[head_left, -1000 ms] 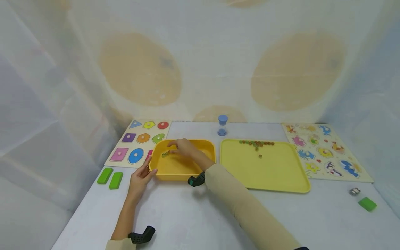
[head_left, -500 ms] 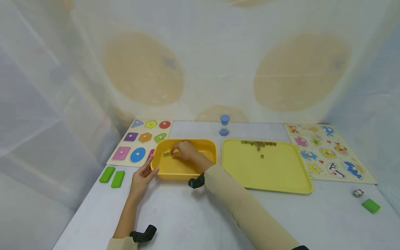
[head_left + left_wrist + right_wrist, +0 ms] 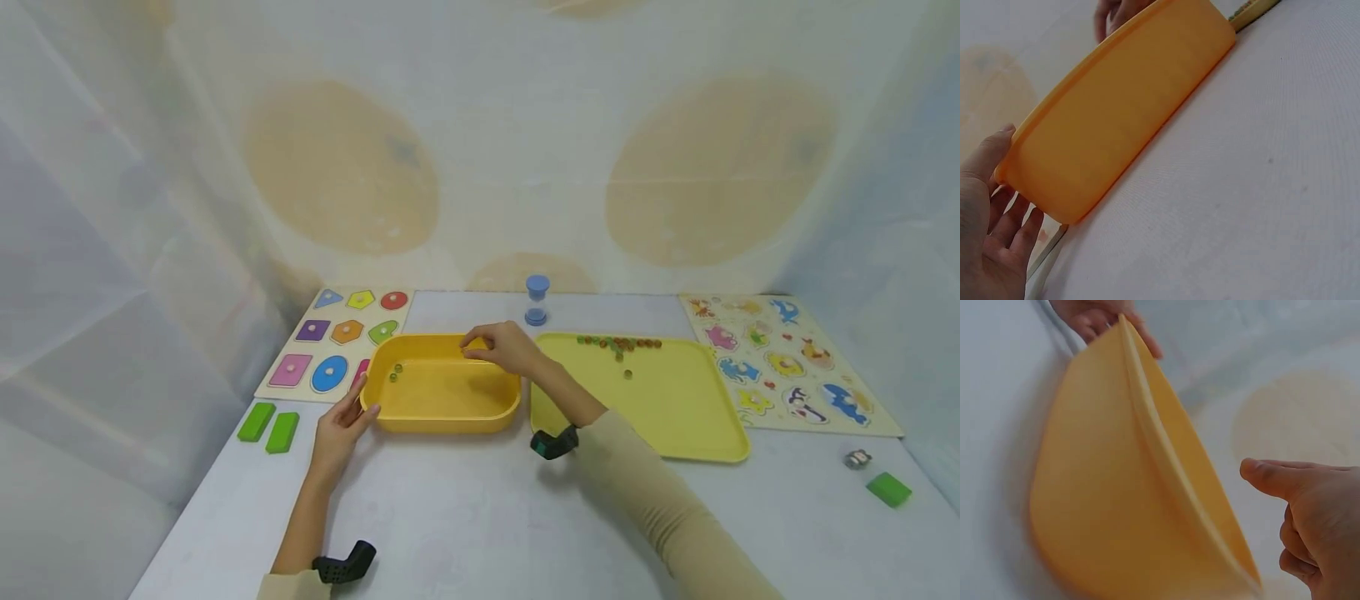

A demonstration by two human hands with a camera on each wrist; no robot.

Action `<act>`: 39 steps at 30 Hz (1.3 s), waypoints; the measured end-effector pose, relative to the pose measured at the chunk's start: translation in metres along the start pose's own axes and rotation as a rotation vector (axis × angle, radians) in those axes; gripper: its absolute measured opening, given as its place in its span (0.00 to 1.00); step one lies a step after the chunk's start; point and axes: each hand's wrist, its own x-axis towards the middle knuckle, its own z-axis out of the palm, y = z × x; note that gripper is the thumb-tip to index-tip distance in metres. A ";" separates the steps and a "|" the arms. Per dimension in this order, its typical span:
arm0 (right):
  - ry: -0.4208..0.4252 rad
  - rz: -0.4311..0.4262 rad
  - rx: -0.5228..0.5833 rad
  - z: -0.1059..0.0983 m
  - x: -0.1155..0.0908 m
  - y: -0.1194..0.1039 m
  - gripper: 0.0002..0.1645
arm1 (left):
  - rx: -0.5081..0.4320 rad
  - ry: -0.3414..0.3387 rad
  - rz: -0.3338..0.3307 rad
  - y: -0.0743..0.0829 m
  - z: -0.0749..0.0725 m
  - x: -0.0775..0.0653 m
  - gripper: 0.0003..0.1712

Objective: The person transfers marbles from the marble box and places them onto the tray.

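Note:
My left hand [image 3: 335, 437] grips the left end of a deep orange-yellow plastic bin [image 3: 442, 423], thumb at the rim and fingers against the outer wall. Two small greenish marbles [image 3: 398, 367] lie inside the bin near its left end. Over the bin's right rear part, my right hand [image 3: 510, 348] is raised with thumb and index finger pinched together. A marble appears to be between those fingertips, largely hidden. In the right wrist view the thumb [image 3: 1272, 478] points toward the bin's rim and the other fingers are curled.
Right of the bin lies a flat yellow tray [image 3: 660, 425] with several green and brown marbles [image 3: 618, 343] along its back edge. A blue hourglass [image 3: 536, 300] stands behind. Puzzle boards [image 3: 307, 360] flank both sides; green blocks [image 3: 282, 432] and a small figurine [image 3: 857, 458] lie outward.
My right hand has pinched one of the marbles at the bin's left end, lifted, and moved right. Two marbles stay in the bin. My left hand keeps its hold.

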 end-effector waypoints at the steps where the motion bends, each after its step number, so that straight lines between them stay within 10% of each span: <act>1: 0.032 0.003 -0.012 -0.009 -0.011 0.007 0.11 | 0.002 0.001 0.000 0.000 0.000 0.000 0.35; 8: 0.173 0.160 -0.101 -0.051 -0.090 0.070 0.12 | 0.009 0.016 -0.003 0.004 -0.003 -0.002 0.35; 17: 0.042 0.369 -0.157 -0.059 -0.137 0.108 0.17 | 0.002 0.020 -0.016 0.005 -0.006 -0.005 0.33; 26: 0.156 0.157 -0.124 -0.045 -0.073 0.054 0.18 | 0.006 0.034 -0.024 -0.002 -0.006 -0.004 0.33; 39: -0.025 0.005 -0.015 0.028 0.046 -0.030 0.15 | -0.018 0.009 0.022 -0.001 0.000 0.000 0.35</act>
